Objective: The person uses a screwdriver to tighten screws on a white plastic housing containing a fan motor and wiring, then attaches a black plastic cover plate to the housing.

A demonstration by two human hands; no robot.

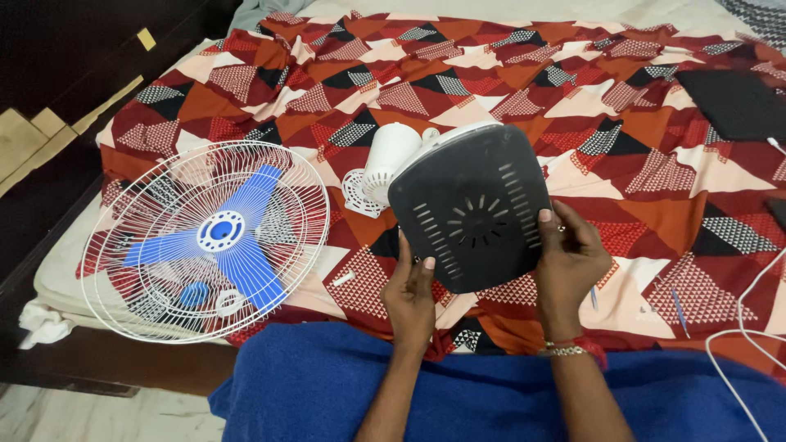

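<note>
- Spreading across the whole work area is a bed sheet (pixel 655 188) with a red, black, white and orange triangle pattern; a blue cloth (pixel 327 385) is lying over my lap at the near edge.
- I am holding the fan base (pixel 471 217) tilted up with its dark, vented underside facing me, just above the sheet at centre.
- My left hand (pixel 409 299) is gripping its lower left edge, thumb on the underside.
- My right hand (pixel 569 262) is clasping the right edge, fingers curled around the rim.
- Behind the base, the white motor housing (pixel 389 160) is showing, resting toward the sheet.
- Lying flat at the left is the white wire fan guard (pixel 115 237); it is enclosing the blue fan blade (pixel 221 233), and a small blue cap (pixel 195 293) and a white ring (pixel 230 303) are sitting within its outline.
- At the right, a white cable (pixel 737 327) is trailing over the sheet, and a dark flat object (pixel 733 102) is lying near the far corner.
</note>
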